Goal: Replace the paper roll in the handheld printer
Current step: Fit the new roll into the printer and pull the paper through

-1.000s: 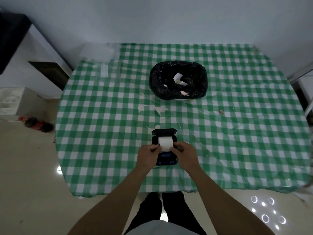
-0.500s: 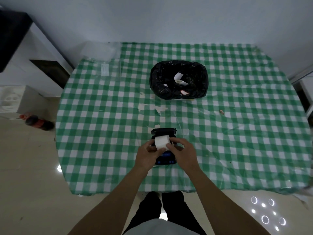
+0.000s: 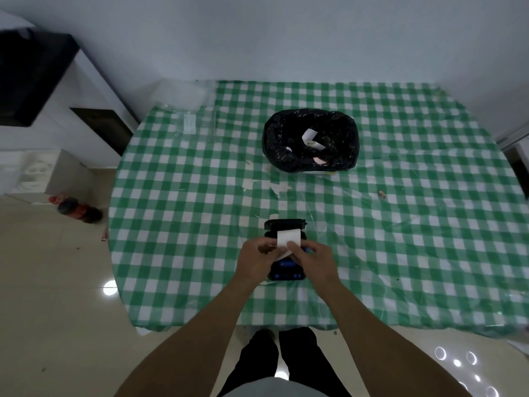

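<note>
A black handheld printer [image 3: 287, 269] with blue keys lies on the green checked tablecloth near the table's front edge, its lid [image 3: 285, 224] swung open at the far end. A white paper roll [image 3: 288, 237] sits over the printer's open compartment. My left hand [image 3: 256, 259] pinches the roll's left side and loose paper end. My right hand [image 3: 313, 260] grips the roll from the right, thumb on its face. Both hands cover the printer's middle.
A bin lined with a black bag [image 3: 311, 140], holding paper scraps, stands past the printer. Clear plastic packaging [image 3: 183, 106] lies at the far left corner. Small paper scraps [image 3: 274, 187] and a crumb [image 3: 381, 194] lie on the cloth. A cola bottle [image 3: 77, 209] rests on the floor at left.
The roll was lifted slightly and turned between both hands over the open compartment. A loose paper tail now hangs under my fingers. The printer stayed put.
</note>
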